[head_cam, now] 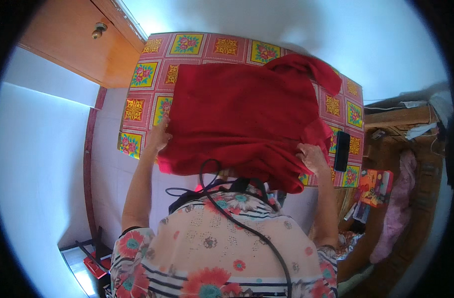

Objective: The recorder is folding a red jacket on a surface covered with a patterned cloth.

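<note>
A red long-sleeved garment (242, 97) lies spread over a table with a patterned plastic tablecloth (226, 45). One sleeve bends out at the upper right, and the near part is rumpled and hangs over the front edge. At the garment's left edge is my left hand (160, 136); its fingertips are partly hidden, so its grip is unclear. My right hand (312, 157) has its fingers closed on the cloth at the near right. A black smartphone (342, 151) lies on the tablecloth to the right of that hand.
A wall stands behind the table. At the upper left is a wooden door (81, 41) with a round knob (99, 30). Wooden furniture (402, 115), a colourful box (376, 187) and a pink cloth (396, 212) are to the right. A black cable (249, 231) crosses my floral top.
</note>
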Tool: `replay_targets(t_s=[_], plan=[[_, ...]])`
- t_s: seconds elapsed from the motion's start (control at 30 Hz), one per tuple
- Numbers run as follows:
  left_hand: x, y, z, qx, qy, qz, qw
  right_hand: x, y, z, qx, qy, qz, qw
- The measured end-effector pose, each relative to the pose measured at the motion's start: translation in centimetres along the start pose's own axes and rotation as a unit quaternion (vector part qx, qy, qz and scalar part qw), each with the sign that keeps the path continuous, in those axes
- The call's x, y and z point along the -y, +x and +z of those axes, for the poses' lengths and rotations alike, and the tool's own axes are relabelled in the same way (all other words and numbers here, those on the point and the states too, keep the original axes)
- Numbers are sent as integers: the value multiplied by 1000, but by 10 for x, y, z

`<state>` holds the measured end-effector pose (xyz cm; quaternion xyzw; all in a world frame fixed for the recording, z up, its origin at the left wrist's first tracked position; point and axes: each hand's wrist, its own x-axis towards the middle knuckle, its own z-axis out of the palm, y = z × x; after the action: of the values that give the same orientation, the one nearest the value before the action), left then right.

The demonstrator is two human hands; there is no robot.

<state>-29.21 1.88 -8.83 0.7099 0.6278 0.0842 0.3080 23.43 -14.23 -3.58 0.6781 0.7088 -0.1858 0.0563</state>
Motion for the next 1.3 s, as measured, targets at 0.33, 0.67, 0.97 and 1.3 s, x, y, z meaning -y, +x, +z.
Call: replay_targets(t_s=[0.33, 0.67, 0.97, 1.3], plan=[[-7, 6, -2, 10, 5, -54, 998, -22, 26, 8, -225, 67, -11, 972], [8, -40, -23, 51, 54, -172, 982, -24, 41, 3, -53, 52, 41, 996], [-80, 76, 11, -244, 119, 112, 956, -69, 156, -22, -294, 88, -12, 952], [-156, 154, 59, -106, 265, 15, 958, -58, 247, -11, -316, -32, 46, 947]])
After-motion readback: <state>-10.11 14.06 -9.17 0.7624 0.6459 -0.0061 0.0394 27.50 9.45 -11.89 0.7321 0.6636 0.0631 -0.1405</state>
